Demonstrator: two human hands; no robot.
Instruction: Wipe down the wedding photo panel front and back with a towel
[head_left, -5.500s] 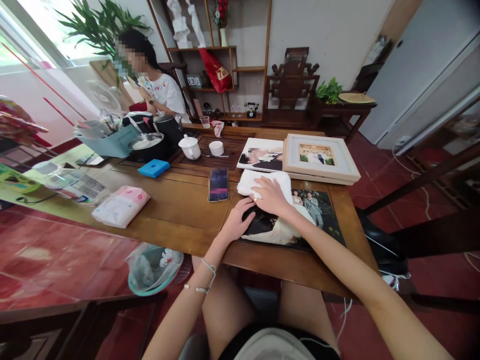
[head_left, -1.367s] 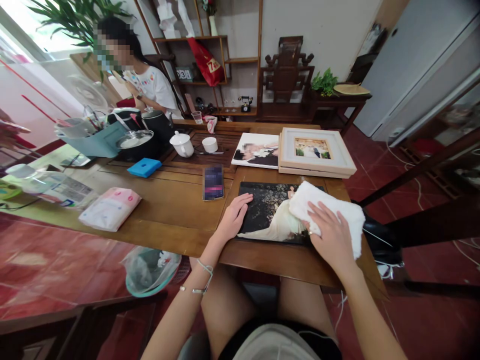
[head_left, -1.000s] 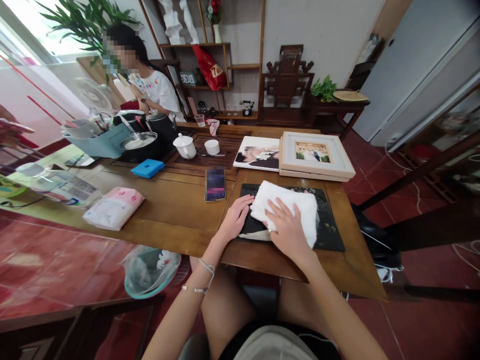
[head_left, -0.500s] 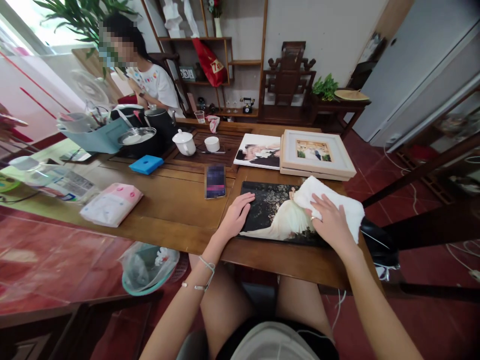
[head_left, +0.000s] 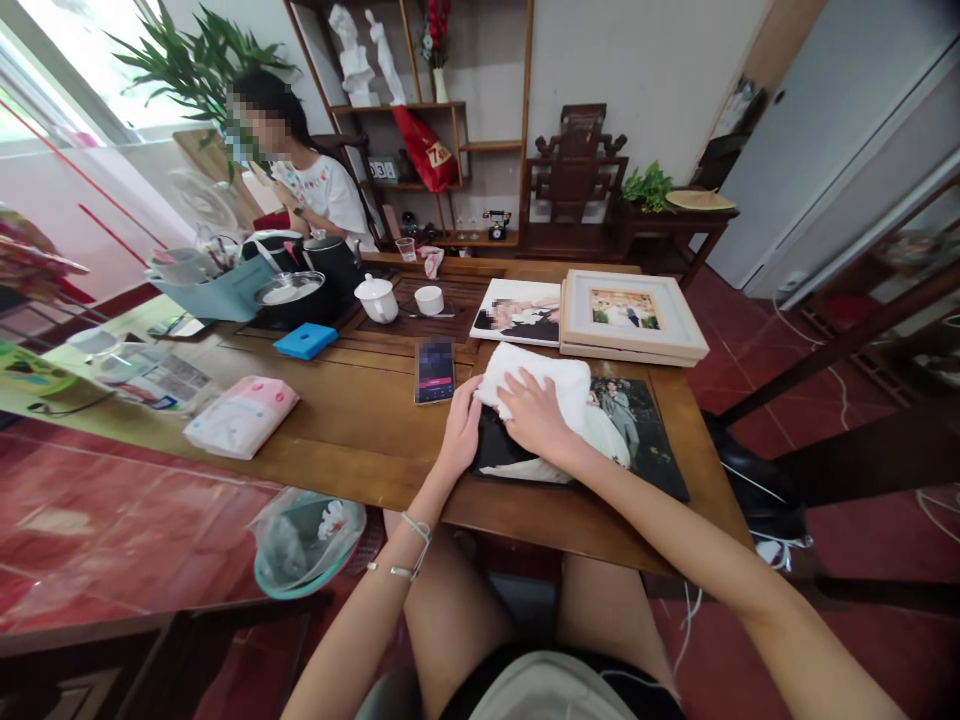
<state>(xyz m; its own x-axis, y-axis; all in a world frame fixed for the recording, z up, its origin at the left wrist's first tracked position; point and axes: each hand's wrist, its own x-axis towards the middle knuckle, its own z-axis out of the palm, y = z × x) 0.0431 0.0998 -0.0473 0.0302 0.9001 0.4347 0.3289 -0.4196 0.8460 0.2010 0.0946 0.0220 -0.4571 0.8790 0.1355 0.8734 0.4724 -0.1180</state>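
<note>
A dark wedding photo panel (head_left: 645,440) lies flat near the front edge of the wooden table (head_left: 360,420). My right hand (head_left: 534,415) presses a folded white cloth (head_left: 541,385) onto the panel's upper left part, fingers lying flat on the cloth. My left hand (head_left: 461,432) rests on the panel's left edge with fingers stretched out, holding it steady. A phone (head_left: 435,370) lies just left of the cloth.
A white framed photo (head_left: 631,315) and an unframed print (head_left: 517,310) lie behind the panel. A teapot (head_left: 377,298), cup (head_left: 430,299), kettle (head_left: 330,262), blue box (head_left: 305,340) and pink tissue pack (head_left: 241,415) stand to the left. Another person (head_left: 311,180) sits at the far side. A bin (head_left: 304,540) is on the floor.
My right hand has slid the white cloth from the panel's right end to its upper left part. My left hand has stayed on the left edge.
</note>
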